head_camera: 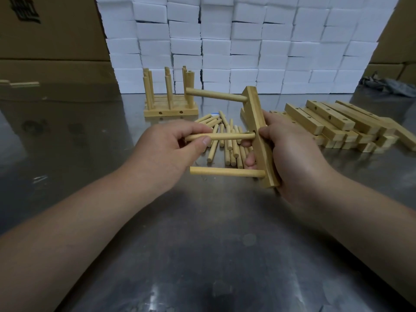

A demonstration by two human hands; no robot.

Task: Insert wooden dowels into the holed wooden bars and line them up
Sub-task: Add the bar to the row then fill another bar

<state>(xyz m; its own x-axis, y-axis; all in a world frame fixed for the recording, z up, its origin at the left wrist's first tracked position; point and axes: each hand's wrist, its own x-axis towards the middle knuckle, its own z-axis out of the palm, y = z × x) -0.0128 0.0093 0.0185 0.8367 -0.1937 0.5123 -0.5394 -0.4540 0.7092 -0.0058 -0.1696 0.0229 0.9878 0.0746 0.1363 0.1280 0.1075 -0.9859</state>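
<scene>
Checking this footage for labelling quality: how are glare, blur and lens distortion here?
In the head view the wide-angle lens bows the white boxes outward; the head view's steel table mirrors them, with pale glare patches low down; head view again, the holed bar and dowel look fairly sharp, the forearms softer.

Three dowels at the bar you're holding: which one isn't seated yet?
The middle dowel, pinched in the left hand, its tip at the centre hole of the bar. The upper dowel and lower dowel stand in it, unheld.
</scene>
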